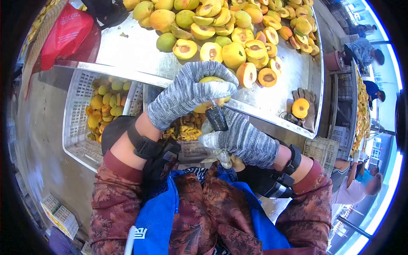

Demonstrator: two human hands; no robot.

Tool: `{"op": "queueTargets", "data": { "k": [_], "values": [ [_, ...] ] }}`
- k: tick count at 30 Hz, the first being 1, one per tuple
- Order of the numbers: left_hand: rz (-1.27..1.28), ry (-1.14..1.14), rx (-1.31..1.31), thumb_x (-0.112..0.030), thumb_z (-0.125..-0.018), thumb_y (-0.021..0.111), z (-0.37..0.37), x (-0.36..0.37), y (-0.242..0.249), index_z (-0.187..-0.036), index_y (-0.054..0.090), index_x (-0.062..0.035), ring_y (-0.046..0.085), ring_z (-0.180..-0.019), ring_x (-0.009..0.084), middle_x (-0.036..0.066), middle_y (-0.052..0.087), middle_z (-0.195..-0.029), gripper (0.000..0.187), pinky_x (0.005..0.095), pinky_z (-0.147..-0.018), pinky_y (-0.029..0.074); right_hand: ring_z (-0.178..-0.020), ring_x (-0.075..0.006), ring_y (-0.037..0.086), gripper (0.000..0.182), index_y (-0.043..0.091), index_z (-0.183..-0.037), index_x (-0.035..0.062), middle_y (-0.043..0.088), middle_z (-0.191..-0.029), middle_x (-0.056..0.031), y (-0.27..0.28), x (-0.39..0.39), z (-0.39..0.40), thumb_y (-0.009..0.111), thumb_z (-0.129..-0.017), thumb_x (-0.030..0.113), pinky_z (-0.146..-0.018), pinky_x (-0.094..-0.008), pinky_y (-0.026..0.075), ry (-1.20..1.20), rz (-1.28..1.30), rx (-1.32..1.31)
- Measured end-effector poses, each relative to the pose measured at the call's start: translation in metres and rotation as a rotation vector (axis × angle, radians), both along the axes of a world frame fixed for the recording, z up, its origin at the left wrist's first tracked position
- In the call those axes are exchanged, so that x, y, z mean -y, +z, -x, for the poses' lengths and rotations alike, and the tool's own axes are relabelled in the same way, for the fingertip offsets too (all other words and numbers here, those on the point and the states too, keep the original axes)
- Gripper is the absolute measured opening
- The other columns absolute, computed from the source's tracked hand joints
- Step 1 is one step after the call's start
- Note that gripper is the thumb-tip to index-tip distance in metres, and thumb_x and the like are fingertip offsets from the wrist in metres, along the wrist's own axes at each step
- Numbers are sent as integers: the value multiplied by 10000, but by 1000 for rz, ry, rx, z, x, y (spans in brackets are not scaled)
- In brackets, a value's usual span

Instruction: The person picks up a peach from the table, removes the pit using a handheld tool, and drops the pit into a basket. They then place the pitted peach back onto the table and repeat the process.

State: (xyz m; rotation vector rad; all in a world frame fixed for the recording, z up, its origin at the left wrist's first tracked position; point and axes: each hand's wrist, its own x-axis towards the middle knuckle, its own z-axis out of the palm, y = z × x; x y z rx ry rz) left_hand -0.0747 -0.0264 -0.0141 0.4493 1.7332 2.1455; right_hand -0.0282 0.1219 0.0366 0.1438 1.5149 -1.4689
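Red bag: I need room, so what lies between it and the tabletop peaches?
Bare metal table, apart from a small scrap, in the head view.

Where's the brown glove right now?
In the head view, the brown glove lies at the near right corner of the metal table, partly under a halved fruit.

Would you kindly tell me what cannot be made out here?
In the head view:
- Held fruit: largely covered by the gloved left hand.
- Black-handled tool in the gloved right hand: working end hidden around the fruit and left hand.
- Fruit pile: cut off by the top edge.
- Red bag: lettering too small.
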Motion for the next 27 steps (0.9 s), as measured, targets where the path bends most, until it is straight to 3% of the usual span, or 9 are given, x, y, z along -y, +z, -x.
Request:
{"op": "queueTargets", "data": {
  "k": [7,13,14,18,20,21,23,24,27],
  "values": [
    [-47,40,-3,-238,-753,559,-2,3,7,-871,615,10,578,-763,157,88,614,-809,281,277,-724,463,-371,-88,434,214,509,-848,46,456,-522,2,3,-2,2,618,-792,222,-348,-230,361,-91,200,272],
    [-72,55,-18,-255,-758,557,-2,4,7,-879,611,17,584,-768,167,96,617,-816,302,281,-728,466,-431,-84,458,226,515,-878,39,487,-614,-16,4,-5,4,635,-756,185,-388,-217,373,-64,205,29],
    [-64,52,-15,-257,-761,557,-2,4,10,-890,608,17,585,-772,168,98,618,-822,307,282,-728,467,-423,-87,464,269,503,-924,23,506,-643,-30,14,-6,8,633,-761,194,-371,-218,372,-39,193,206],
    [-112,110,18,-271,-771,550,0,2,5,-923,597,19,587,-788,170,101,619,-837,331,282,-725,470,-394,-81,450,319,482,-957,21,506,-642,-36,8,-1,10,656,-744,183,-342,-209,353,16,108,128],
    [-133,129,-35,-273,-784,540,2,2,0,-934,592,21,587,-791,169,102,620,-841,334,285,-732,469,-525,-139,524,267,524,-880,26,517,-644,-35,9,3,10,648,-758,228,-493,-258,434,65,-50,-25],
    [-155,145,-80,-274,-796,529,1,0,-4,-945,587,22,587,-794,167,103,620,-844,336,287,-739,468,-525,-139,524,267,524,-880,26,517,-644,-35,-2,4,7,648,-758,228,-493,-258,434,65,-50,-26],
    [-97,181,-101,-266,-810,516,5,1,-16,-942,583,18,587,-795,172,104,618,-845,319,291,-753,463,-624,-262,563,280,508,-926,-1,548,-702,-109,-28,7,-1,625,-749,183,-588,-345,468,42,-251,-1013],
    [-38,220,-124,-257,-824,504,7,2,-20,-939,579,13,586,-797,177,105,616,-845,303,294,-766,459,-740,-352,557,322,487,-986,-9,558,-779,-177,-24,6,-3,597,-749,179,-670,-402,459,77,-417,-1045],
    [-5,203,-234,-173,-831,529,7,7,-21,-1024,531,-3,587,-838,242,106,605,-902,257,322,-780,463,-775,-281,584,449,438,-1114,-6,573,-880,-167,-22,6,-3,635,-757,183,-673,-363,472,187,-552,-1117]
  ]
}}
